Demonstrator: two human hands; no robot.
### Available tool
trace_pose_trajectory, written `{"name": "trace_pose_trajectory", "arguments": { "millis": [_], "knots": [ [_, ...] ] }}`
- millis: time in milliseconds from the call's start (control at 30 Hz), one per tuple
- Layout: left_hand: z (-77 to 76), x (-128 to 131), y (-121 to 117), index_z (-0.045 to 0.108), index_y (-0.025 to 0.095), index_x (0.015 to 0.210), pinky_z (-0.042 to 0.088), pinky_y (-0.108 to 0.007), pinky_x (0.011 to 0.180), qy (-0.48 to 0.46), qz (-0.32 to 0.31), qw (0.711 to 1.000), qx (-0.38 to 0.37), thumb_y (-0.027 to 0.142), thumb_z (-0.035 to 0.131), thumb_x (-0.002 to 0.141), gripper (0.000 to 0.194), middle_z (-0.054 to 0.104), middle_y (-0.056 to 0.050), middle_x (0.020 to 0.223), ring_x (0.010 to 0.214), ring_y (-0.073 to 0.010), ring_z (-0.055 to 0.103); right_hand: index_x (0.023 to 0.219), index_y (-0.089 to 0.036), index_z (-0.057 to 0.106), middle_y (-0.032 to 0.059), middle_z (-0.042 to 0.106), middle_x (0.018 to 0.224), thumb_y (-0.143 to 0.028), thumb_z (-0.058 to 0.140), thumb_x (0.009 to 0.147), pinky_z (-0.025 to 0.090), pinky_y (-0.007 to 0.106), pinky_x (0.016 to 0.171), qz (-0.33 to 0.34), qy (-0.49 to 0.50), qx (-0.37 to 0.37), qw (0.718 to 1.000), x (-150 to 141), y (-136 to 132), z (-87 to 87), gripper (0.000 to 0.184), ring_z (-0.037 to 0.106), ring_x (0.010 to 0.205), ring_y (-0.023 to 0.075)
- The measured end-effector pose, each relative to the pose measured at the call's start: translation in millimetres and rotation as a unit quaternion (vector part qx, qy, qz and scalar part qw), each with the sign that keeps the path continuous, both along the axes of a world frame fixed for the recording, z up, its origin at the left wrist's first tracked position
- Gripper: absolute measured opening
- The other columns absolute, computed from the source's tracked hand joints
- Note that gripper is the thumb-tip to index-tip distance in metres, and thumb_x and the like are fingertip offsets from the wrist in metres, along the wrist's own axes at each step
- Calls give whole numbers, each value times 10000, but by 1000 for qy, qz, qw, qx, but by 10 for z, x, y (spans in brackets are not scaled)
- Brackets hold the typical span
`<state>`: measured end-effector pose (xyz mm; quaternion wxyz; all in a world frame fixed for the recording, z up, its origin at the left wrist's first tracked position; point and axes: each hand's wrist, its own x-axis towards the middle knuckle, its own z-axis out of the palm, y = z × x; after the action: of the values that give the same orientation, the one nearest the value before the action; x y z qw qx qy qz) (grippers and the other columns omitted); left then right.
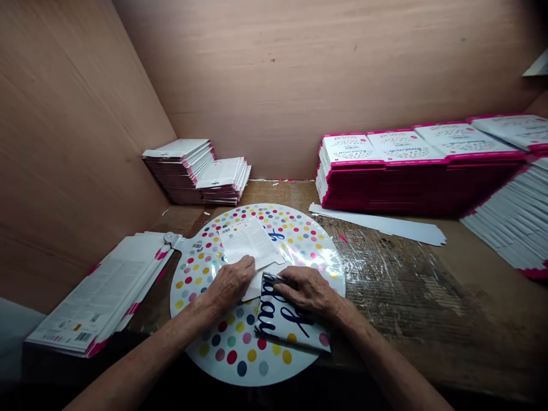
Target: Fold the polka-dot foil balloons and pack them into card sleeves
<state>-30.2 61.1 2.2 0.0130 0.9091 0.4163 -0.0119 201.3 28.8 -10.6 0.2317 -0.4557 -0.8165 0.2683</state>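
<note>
A large round foil balloon (pixel 226 342) with coloured dots lies flat in front of me, its tail pointing left. Over its middle, my left hand (pixel 231 282) grips the lower edge of a white printed cardboard packet (pixel 248 242), whose lower flap (pixel 252 290) appears to stand out toward me. My right hand (pixel 306 290) is closed on a folded foil balloon (pixel 286 322) with dark blue lettering and dots, just right of that flap. The folded balloon's left edge is close to the flap; whether it goes inside is hidden by my fingers.
Flat packets (pixel 98 291) lie fanned at the left edge. Two packet stacks (pixel 180 171) stand at the back left, and tall pink-edged stacks (pixel 385 177) at the back right. White card strips (pixel 381 224) lie before these. Wooden panels (pixel 265 74) enclose the worktable (pixel 406 291).
</note>
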Motion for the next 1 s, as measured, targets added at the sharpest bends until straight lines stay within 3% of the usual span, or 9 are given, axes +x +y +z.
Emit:
{"name": "trace_pose_trajectory", "arguments": {
  "millis": [133,267,367,467,633,767,833,1000],
  "knots": [
    [24,-3,-12,518,148,931,558,-288,647,27,-14,999,-12,40,320,903,227,575,-98,1006,777,-167,599,857,-192,655,22,674,831,-344,542,928,422,259,704,10,34,-26,999,18,-51,31,202,596,761,159],
    [-1,-23,-40,536,174,1017,569,-284,710,-37,-30,999,-20,132,449,870,176,587,-78,1002,857,-183,623,1035,-214,657,25,678,937,-328,495,971,465,268,803,-18,141,-21,990,-105,-22,128,208,627,871,165],
    [-32,-38,-40,548,188,1044,566,-290,754,-87,-16,996,-1,185,512,844,203,610,-75,1016,912,-201,644,1218,-219,588,80,620,1132,-297,582,925,476,314,813,-135,20,-6,991,-256,36,166,302,625,979,217],
    [-55,-39,-21,545,172,1001,565,-294,751,-88,15,996,32,147,466,863,161,629,-91,995,899,-201,660,1335,-195,468,137,517,1292,-282,654,871,478,336,767,-233,-110,-31,966,-342,84,156,508,620,1019,257],
    [33,-40,20,538,153,974,566,-311,683,-64,-32,995,68,168,518,848,129,638,-127,1033,878,-234,665,1100,-201,577,95,555,1191,-383,597,903,439,312,764,-226,-145,-53,962,-322,158,131,269,616,957,221],
    [169,-38,57,565,146,936,507,-254,565,-44,-25,990,131,26,334,889,264,666,-108,993,729,-176,648,1062,-189,588,84,591,1068,-451,544,915,409,317,754,-234,-157,-69,957,-327,240,142,303,596,940,226],
    [211,-39,73,578,145,932,494,-238,551,-45,-36,988,143,24,320,902,287,674,-103,995,717,-163,644,1022,-187,603,83,604,1030,-439,549,902,397,320,745,-235,-163,-83,955,-350,282,159,284,592,926,231],
    [234,-2,20,598,167,967,567,-291,746,-105,-47,984,134,85,329,935,283,678,-110,1092,905,-196,687,978,-186,602,99,642,1025,-392,468,962,397,313,763,-288,-142,-53,946,-420,320,151,247,590,949,231]
  ]
}}
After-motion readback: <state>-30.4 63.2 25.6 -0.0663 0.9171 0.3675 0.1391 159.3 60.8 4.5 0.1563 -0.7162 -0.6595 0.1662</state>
